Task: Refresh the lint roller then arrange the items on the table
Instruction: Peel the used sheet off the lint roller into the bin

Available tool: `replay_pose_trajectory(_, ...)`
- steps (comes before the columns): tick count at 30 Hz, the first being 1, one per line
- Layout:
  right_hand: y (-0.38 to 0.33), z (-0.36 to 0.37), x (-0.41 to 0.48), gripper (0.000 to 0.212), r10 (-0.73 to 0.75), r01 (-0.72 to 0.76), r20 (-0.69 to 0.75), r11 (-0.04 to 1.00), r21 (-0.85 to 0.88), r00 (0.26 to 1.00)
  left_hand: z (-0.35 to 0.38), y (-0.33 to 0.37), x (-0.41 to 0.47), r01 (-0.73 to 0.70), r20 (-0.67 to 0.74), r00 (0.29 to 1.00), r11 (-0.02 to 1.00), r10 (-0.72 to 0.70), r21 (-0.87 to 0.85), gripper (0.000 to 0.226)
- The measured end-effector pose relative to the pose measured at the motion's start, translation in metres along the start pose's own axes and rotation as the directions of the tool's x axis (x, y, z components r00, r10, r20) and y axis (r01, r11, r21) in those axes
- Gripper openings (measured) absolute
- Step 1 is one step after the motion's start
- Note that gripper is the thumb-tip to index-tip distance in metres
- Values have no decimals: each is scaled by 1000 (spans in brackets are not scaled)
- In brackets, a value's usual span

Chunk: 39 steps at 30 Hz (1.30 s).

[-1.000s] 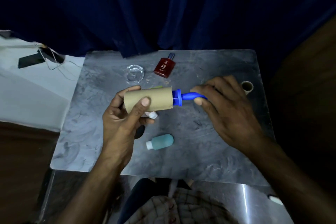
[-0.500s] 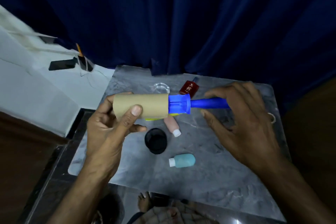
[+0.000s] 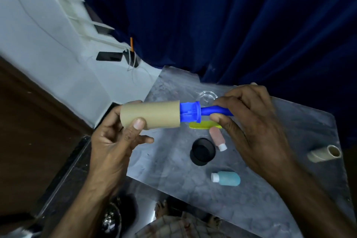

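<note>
I hold a lint roller above the grey table. My left hand grips its tan cardboard roll, which has slid partly off the blue spindle. My right hand pinches the blue handle. A second tan cardboard tube lies at the table's right edge. On the table below the roller lie a yellow-green flat piece, a pink bottle, a black round lid and a teal bottle.
A clear glass dish sits near the table's far edge, partly behind my right hand. Dark blue curtains hang behind. A white ledge with a black phone and wires is at the left.
The view has swung left and up. The cardboard roll has slid further left off the blue spindle, with more blue showing between roll and handle. The red bottle is no longer visible.
</note>
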State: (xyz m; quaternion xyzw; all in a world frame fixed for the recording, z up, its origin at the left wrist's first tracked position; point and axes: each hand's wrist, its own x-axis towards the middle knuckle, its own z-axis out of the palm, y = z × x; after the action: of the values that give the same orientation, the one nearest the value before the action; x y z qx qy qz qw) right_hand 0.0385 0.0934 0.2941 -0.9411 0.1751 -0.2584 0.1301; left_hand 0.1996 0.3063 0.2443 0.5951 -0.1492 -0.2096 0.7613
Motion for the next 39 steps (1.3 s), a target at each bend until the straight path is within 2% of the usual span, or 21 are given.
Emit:
replay_pose_trajectory(2,-13,9,5,40,-10,10,-12,1000,23,1000,-15,3,0,20,-64,998,998,-23,-58,53)
replay_pose_trajectory(5,-29,23,14,35,-63,67,-81,997,49,995,-37,6,-1,66,-147,985,988,-87,-139,56)
replay_pose_trajectory(7,-40,35,20,33,-112,118,-116,992,47,987,-52,7,-3,73,-186,978,990,-95,-124,52)
replay_pose_trajectory(9,-52,51,25,31,-155,162,-107,985,54,982,-67,7,-7,64,-243,966,993,-86,-97,38)
replay_pose_trajectory(11,-63,69,28,30,-174,178,-53,980,84,983,-85,4,-13,44,-307,949,994,-73,-98,26)
replay_pose_trajectory(16,-84,116,32,38,-148,105,200,972,211,969,-126,-6,-31,45,-458,885,994,-87,-103,18)
replay_pose_trajectory(18,-94,137,29,34,-150,74,272,960,271,951,-136,-11,-39,41,-532,843,996,-80,-85,26)
replay_pose_trajectory(20,-102,158,26,29,-163,53,310,940,337,937,-148,-20,-45,25,-631,774,998,-58,-61,40)
replay_pose_trajectory(23,-108,185,29,23,-188,51,322,920,389,928,-171,-34,-54,-22,-768,636,992,-79,-121,25)
replay_pose_trajectory(25,-112,203,29,20,-197,30,353,904,427,915,-191,-46,-61,-13,-821,547,979,-165,-205,23)
replay_pose_trajectory(29,-129,240,22,10,-261,-18,453,851,525,852,-224,-74,-76,26,-811,473,925,-344,-378,28)
replay_pose_trajectory(33,-146,270,15,12,-308,-33,467,807,590,829,-252,-110,-91,14,-798,404,875,-447,-483,27)
replay_pose_trajectory(35,-154,284,10,11,-332,-32,471,790,612,817,-265,-131,-95,5,-796,314,839,-518,-544,27)
replay_pose_trajectory(37,-160,298,8,11,-370,-17,491,786,618,789,-277,-151,-94,4,-782,188,797,-594,-604,27)
replay_pose_trajectory(39,-163,312,9,19,-448,94,496,805,586,744,-289,-166,-92,-37,-783,90,784,-615,-620,28)
